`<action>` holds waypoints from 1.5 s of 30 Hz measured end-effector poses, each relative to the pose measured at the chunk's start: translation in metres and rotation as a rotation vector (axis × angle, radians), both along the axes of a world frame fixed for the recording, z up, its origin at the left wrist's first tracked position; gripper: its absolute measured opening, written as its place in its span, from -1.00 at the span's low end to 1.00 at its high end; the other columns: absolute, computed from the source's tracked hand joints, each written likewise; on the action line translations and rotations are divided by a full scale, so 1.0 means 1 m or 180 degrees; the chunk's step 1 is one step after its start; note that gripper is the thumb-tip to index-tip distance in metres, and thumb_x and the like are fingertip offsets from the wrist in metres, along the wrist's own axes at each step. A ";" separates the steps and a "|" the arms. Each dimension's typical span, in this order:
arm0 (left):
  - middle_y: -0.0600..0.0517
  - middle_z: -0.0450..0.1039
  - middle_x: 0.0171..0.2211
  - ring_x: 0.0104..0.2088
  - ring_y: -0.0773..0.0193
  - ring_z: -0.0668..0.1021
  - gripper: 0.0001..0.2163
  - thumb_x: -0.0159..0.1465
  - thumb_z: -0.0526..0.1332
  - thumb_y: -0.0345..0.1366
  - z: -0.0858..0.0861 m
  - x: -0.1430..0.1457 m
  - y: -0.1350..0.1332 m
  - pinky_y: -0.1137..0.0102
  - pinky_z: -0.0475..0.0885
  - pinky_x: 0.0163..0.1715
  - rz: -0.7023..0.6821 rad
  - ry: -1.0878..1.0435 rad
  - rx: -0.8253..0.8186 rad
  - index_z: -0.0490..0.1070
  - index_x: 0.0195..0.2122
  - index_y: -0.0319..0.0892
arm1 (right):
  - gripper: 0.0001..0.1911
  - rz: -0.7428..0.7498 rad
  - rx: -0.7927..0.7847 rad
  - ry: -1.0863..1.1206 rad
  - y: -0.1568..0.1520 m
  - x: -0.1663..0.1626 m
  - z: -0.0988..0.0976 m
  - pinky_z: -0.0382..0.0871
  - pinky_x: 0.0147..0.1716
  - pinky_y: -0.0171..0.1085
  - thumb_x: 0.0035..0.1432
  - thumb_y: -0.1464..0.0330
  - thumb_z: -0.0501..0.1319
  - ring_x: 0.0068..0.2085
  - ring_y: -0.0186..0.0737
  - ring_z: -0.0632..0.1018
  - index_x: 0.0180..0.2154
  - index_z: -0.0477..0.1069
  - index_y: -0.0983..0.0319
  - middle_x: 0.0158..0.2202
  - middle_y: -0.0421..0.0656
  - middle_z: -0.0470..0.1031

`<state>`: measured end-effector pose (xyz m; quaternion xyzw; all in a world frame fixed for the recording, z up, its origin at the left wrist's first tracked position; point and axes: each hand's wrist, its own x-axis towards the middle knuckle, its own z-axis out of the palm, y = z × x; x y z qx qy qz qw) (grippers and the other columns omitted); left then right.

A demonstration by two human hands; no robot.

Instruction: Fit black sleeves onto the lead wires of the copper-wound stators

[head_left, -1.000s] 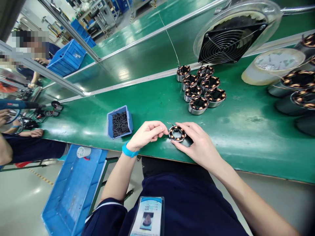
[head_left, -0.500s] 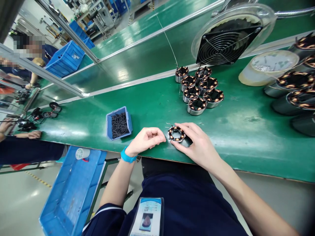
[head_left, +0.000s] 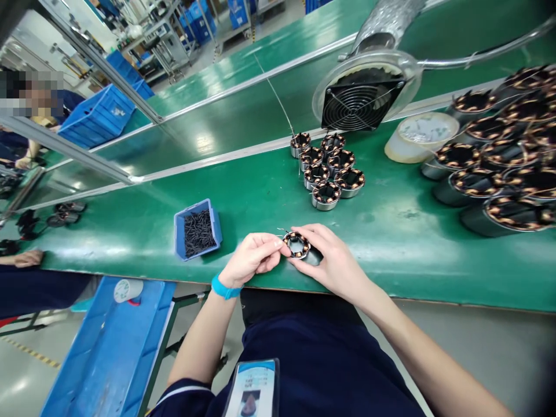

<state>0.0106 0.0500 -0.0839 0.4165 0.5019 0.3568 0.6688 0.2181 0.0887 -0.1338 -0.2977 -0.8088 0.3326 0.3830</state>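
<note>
A motor stator [head_left: 297,245], a metal ring with copper windings, sits on the green bench near its front edge. My right hand [head_left: 328,258] grips it from the right, thumb and fingers on either side of the ring. Close against its left side is my left hand [head_left: 259,255], thumb and forefinger pinched together at the rim. Whatever lies in that pinch is too small to make out. Thin wire ends [head_left: 281,231] stick out at the stator's upper left. A small blue bin [head_left: 177,237] of short black tubes stands left of my left hand.
Several stators [head_left: 325,196] stand grouped behind my hands, and many more [head_left: 490,217] crowd the right side. A fan [head_left: 358,107] with a duct and a whitish tub [head_left: 406,152] are at the back. Lower left is a large blue crate [head_left: 108,341]. A co-worker's hand [head_left: 29,258] rests at far left.
My left hand has moved right, its pinched fingertips now meeting the stator's left rim. My right hand keeps its hold. The view has shifted, showing more stators on the right.
</note>
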 end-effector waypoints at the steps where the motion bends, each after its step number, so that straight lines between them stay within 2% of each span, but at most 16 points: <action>1: 0.12 0.33 -0.67 -0.72 0.54 0.18 -0.62 0.36 0.26 -0.03 0.000 -0.003 -0.002 0.54 0.01 -0.69 -0.0009 0.0143 0.0090 0.56 -0.31 -0.31 | -0.52 -0.0006 -0.0048 -0.0032 -0.001 0.003 0.001 0.48 0.04 0.02 0.31 0.31 0.30 0.04 0.03 0.51 0.22 0.33 0.17 0.03 -0.01 0.46; 8: 0.11 0.36 -0.57 -0.62 0.49 0.30 -0.63 0.38 0.23 0.01 -0.017 -0.019 -0.014 0.54 0.16 -0.60 0.0614 0.0756 0.0484 0.53 -0.27 -0.26 | -0.50 -0.0589 -0.0295 -0.0406 0.014 0.064 0.010 0.53 -0.01 -0.04 0.26 0.21 0.35 -0.05 -0.05 0.53 0.21 0.42 0.11 -0.05 -0.06 0.38; 11: 0.11 0.36 -0.54 -0.60 0.49 0.30 -0.65 0.37 0.26 -0.01 -0.020 -0.017 -0.014 0.55 0.18 -0.59 0.0567 0.1027 0.0515 0.53 -0.26 -0.25 | -0.49 -0.0894 -0.0193 -0.0468 0.031 0.085 0.013 0.54 -0.01 -0.04 0.27 0.21 0.35 -0.06 -0.06 0.54 0.22 0.40 0.13 -0.05 -0.07 0.40; 16: 0.11 0.35 -0.52 -0.60 0.49 0.32 -0.66 0.37 0.25 -0.01 -0.024 -0.015 -0.012 0.56 0.20 -0.59 0.0498 0.1333 0.0590 0.53 -0.25 -0.23 | -0.46 -0.1499 0.0269 -0.0535 0.051 0.083 0.010 0.56 -0.04 0.02 0.34 0.19 0.27 -0.08 -0.01 0.57 0.27 0.31 0.20 0.01 0.01 0.44; 20: 0.10 0.35 -0.52 -0.59 0.47 0.33 -0.66 0.36 0.25 0.00 -0.029 -0.017 -0.014 0.55 0.23 -0.59 0.0591 0.1336 0.0630 0.52 -0.25 -0.23 | -0.39 -0.1806 0.0800 -0.0822 0.043 0.086 0.007 0.53 -0.01 0.04 0.37 0.17 0.24 0.02 0.07 0.55 0.33 0.20 0.25 0.04 0.09 0.44; 24: 0.09 0.37 -0.51 -0.57 0.45 0.35 -0.67 0.37 0.24 -0.01 -0.031 -0.017 -0.014 0.54 0.25 -0.58 0.0533 0.1432 0.0654 0.53 -0.24 -0.22 | -0.42 -0.2402 0.1441 -0.1200 0.030 0.119 0.007 0.48 -0.01 0.04 0.34 0.19 0.29 0.02 0.11 0.52 0.28 0.27 0.26 0.02 0.11 0.48; 27: 0.09 0.37 -0.50 -0.56 0.45 0.36 -0.67 0.37 0.23 -0.02 -0.030 -0.016 -0.014 0.54 0.26 -0.57 0.0484 0.1469 0.0685 0.53 -0.24 -0.22 | -0.46 -0.2889 0.1609 -0.1649 0.027 0.144 0.004 0.43 -0.02 0.06 0.34 0.22 0.30 0.02 0.16 0.51 0.24 0.33 0.33 0.02 0.16 0.49; 30: 0.09 0.37 -0.50 -0.56 0.44 0.36 -0.67 0.38 0.22 -0.01 -0.030 -0.015 -0.014 0.53 0.27 -0.56 0.0464 0.1504 0.0719 0.53 -0.24 -0.22 | -0.48 -0.3018 0.1628 -0.1917 0.027 0.152 0.000 0.40 0.00 0.05 0.33 0.24 0.30 0.01 0.15 0.52 0.22 0.34 0.35 0.05 0.15 0.50; 33: 0.08 0.37 -0.50 -0.56 0.44 0.37 -0.66 0.37 0.23 0.00 -0.029 -0.014 -0.014 0.53 0.27 -0.56 0.0492 0.1543 0.0727 0.53 -0.24 -0.22 | -0.55 -0.3108 0.1767 -0.1746 0.024 0.147 -0.002 0.39 -0.02 0.03 0.32 0.29 0.31 -0.05 0.09 0.54 0.17 0.38 0.33 -0.01 0.11 0.53; 35: 0.08 0.37 -0.50 -0.56 0.43 0.36 -0.65 0.36 0.23 0.01 -0.029 -0.013 -0.015 0.52 0.27 -0.56 0.0514 0.1571 0.0758 0.54 -0.25 -0.22 | -0.62 -0.3050 0.1878 -0.1478 0.018 0.140 -0.002 0.42 -0.05 0.01 0.32 0.38 0.31 -0.09 0.05 0.56 0.13 0.41 0.30 -0.08 0.07 0.54; 37: 0.08 0.38 -0.51 -0.57 0.42 0.36 -0.65 0.35 0.23 0.00 -0.027 -0.010 -0.015 0.51 0.26 -0.57 0.0541 0.1607 0.0798 0.54 -0.26 -0.23 | -0.63 -0.2732 0.1876 -0.1172 0.009 0.132 0.000 0.44 -0.06 0.00 0.31 0.48 0.28 -0.10 0.01 0.56 0.14 0.42 0.25 -0.11 0.03 0.54; 41: 0.05 0.42 -0.50 -0.52 0.38 0.39 -0.68 0.36 0.24 -0.04 -0.019 0.005 -0.014 0.49 0.28 -0.54 0.0628 0.1747 0.0858 0.56 -0.28 -0.22 | -0.42 -0.1496 0.1461 -0.0637 -0.019 0.107 0.007 0.48 -0.06 0.02 0.30 0.61 0.19 -0.11 -0.04 0.56 0.28 0.31 0.11 -0.12 -0.04 0.52; 45: -0.06 0.51 -0.28 -0.37 0.31 0.50 -0.70 0.38 0.23 -0.07 -0.010 0.028 -0.012 0.47 0.39 -0.44 0.0320 0.1634 0.1046 0.63 -0.18 -0.19 | -0.30 -0.0199 0.1158 -0.0315 -0.042 0.073 0.009 0.50 0.07 0.03 0.30 0.68 0.10 0.03 -0.06 0.55 0.37 0.19 0.11 -0.06 -0.05 0.52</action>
